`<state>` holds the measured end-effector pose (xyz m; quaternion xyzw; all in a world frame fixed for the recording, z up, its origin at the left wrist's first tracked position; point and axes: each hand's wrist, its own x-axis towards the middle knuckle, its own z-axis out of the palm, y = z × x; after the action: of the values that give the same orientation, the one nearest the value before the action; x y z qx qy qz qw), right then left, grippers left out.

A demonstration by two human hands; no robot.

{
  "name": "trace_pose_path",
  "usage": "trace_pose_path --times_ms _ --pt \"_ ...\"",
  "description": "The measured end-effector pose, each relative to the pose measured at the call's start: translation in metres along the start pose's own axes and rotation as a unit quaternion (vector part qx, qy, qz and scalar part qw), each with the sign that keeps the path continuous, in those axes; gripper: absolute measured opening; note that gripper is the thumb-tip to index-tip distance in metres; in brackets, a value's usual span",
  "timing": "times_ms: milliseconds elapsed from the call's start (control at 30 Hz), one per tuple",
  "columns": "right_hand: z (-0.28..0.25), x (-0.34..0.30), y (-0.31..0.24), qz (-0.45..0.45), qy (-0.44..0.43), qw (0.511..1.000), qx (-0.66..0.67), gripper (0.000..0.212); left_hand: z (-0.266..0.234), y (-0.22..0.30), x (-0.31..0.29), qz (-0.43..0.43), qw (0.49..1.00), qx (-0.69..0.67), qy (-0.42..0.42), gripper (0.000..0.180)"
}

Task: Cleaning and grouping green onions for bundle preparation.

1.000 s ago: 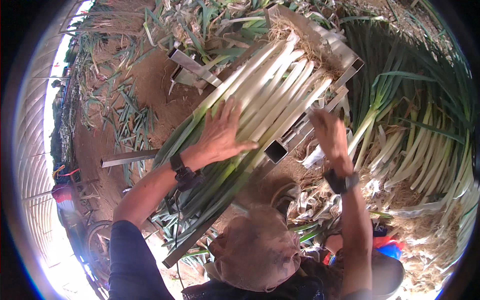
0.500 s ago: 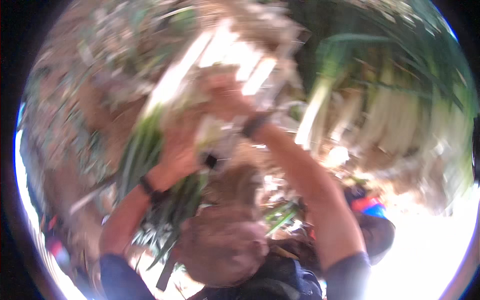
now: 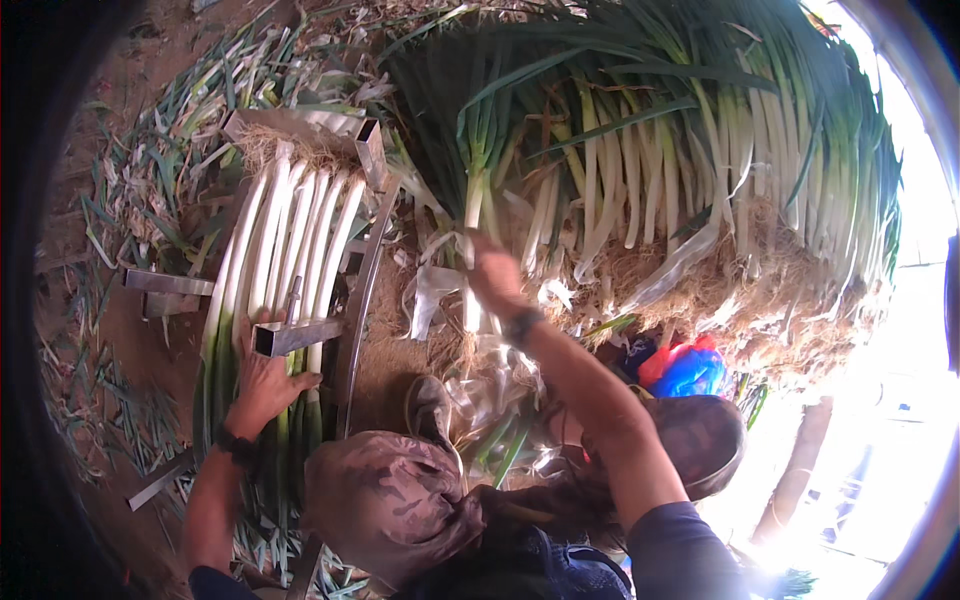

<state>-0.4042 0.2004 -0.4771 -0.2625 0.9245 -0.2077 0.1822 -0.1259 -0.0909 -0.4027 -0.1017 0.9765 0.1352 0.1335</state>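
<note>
Several leeks with white stems lie side by side in a metal frame at the left, roots against its far crosspiece, green ends toward me. My left hand rests on their green part, beside a short square metal tube; its thumb is spread away from the fingers. To the right of the frame, my right hand is closed around the white stem of a single leek. That leek's leaves point away from me and its roots toward me; the fingertips are partly hidden.
A large heap of leeks fills the far right, roots toward me. Leaf scraps litter the ground at the left. A red and blue plastic bag lies beyond my right knee. My left knee is close to the frame.
My right hand has left the frame's bundle for the leek on the right. My left hand now lies lower on the bundle's green part. The view has shifted and sharpened.
</note>
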Motion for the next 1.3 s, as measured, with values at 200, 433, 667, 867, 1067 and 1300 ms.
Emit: trace_pose_path --times_ms 200,433,667,867,1067,1300 --pt "-0.080 -0.031 0.128 0.158 0.112 0.977 -0.084 0.055 -0.049 0.019 -0.043 -0.117 0.984 -0.122 -0.060 0.075" --pt "-0.048 -0.081 0.230 0.022 0.280 0.898 -0.339 0.047 -0.116 0.031 -0.100 -0.047 0.988 -0.136 -0.051 0.059" --pt "-0.034 -0.088 0.224 0.210 -0.094 0.947 -0.226 0.040 -0.187 0.071 -0.181 -0.183 0.959 -0.198 -0.085 0.057" --pt "0.001 -0.126 0.210 0.094 -0.219 0.923 -0.301 0.036 -0.212 0.154 -0.220 -0.153 0.924 -0.344 -0.072 0.053" --pt "-0.038 -0.155 0.122 0.022 -0.215 0.934 -0.284 0.032 -0.205 0.232 -0.214 0.039 0.950 -0.287 -0.118 0.043" --pt "-0.061 -0.158 0.012 -0.083 -0.165 0.955 -0.231 0.035 -0.161 0.292 -0.152 0.199 0.896 -0.381 -0.114 0.040"
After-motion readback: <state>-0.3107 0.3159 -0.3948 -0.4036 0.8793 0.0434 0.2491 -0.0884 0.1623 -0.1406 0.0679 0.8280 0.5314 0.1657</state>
